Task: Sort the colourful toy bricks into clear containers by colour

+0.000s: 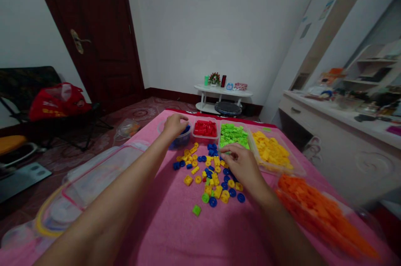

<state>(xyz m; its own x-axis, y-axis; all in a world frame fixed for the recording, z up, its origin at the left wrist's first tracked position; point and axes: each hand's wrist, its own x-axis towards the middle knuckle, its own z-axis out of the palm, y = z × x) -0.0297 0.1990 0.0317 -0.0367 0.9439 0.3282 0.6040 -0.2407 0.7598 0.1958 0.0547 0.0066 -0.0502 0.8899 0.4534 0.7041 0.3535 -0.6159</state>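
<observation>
My left hand (174, 126) is over the round clear tub (181, 143) at the back left, which has blue pieces (187, 129) in it. Its fingers are slightly apart, and I see nothing held in them. My right hand (242, 162) hovers at the right side of a loose pile on the pink cloth, in front of the green bricks (233, 134). Thumb and fingers are pinched together at what looks like a small green piece, mostly hidden. The pile mixes yellow blocks (215, 179), blue wheels (213, 202) and a few green pieces (196, 210).
Clear tubs hold red bricks (205, 129), yellow bricks (272, 150) and, at the right front, orange bricks (322, 211). Clear lids (106, 174) lie along the left table edge. A white counter (313, 103) stands on the right, a low white stand (222, 90) against the wall.
</observation>
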